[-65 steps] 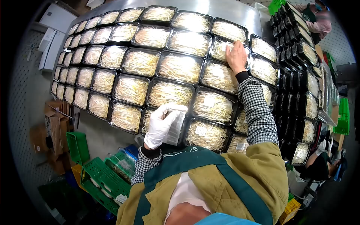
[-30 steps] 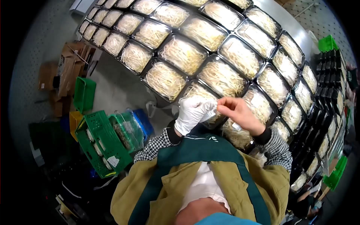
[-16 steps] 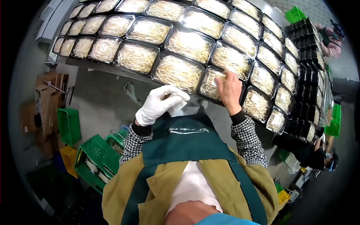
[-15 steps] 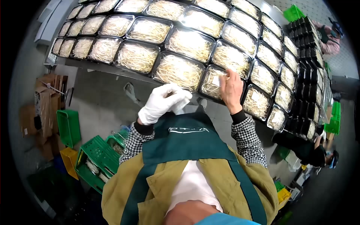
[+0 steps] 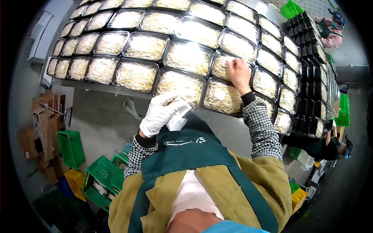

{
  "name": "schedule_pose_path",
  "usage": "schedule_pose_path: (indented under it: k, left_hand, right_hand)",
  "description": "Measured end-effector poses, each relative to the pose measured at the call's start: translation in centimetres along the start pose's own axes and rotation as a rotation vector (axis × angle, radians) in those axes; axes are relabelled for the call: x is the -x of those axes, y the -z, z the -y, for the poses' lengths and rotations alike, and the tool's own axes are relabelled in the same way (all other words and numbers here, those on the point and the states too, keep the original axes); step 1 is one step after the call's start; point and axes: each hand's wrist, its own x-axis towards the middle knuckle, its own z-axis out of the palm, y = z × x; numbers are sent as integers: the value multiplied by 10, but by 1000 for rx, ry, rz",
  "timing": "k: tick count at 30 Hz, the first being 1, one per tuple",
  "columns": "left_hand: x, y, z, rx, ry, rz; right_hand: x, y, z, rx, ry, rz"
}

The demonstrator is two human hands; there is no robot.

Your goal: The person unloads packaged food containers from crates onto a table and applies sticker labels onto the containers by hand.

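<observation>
My left hand, in a white glove, is closed on a strip of white labels in front of my apron, near the table's front edge. My bare right hand reaches over a black tray of bean sprouts in the second row, fingertips together at a small white label. Just below it, the front-row tray bears a white label. Left of that, another front-row tray shows no label that I can make out.
Rows of sprout trays stand on the metal table. Stacked trays rise at the right. Green crates and a yellow crate sit on the floor at the lower left. Two other people are at the right.
My right hand has moved from the labelled front-row tray to the tray behind it. More of the label strip now shows in my left hand. The view has shifted, so the trays appear lower.
</observation>
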Motion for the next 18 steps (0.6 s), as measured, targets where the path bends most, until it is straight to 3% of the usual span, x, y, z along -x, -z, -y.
schedule_pose_path:
  k: [2, 4, 7, 8, 9, 10, 11, 12, 13, 14, 18]
  left_hand:
    - [-12, -5, 7, -53, -167, -89]
    - [-22, -3, 7, -91, -66, -87]
    - [-50, -19, 21, -223, -307, -207]
    - [-57, -23, 27, -295, -357, -246]
    - [-74, -22, 39, -434, -558, -347]
    - [-79, -27, 37, -514, -560, -315]
    - [-86, -31, 31, -600, -566, -271]
    - [-90, -36, 18, -686, -572, -226]
    - [-87, -41, 2, -467, -191, -144]
    - [-93, -37, 11, -443, -241, -38]
    - [-91, -32, -4, -197, -143, -8]
  right_hand:
    - [2, -2, 3, 164, 83, -19]
    - [-2, -6, -3, 13, -20, -20]
    - [6, 9, 4, -288, -81, 0]
    - [9, 50, 46, -555, -432, 393]
    - [21, 57, 64, -989, -423, 479]
    - [24, 72, 75, -1179, -226, 690]
    - [28, 89, 97, -1257, -307, 749]
    - [28, 83, 90, -1196, -251, 690]
    - [18, 82, 78, -1088, -313, 573]
    - [-3, 82, 66, -978, -371, 458]
    - [-94, 4, -54, -345, -124, 90]
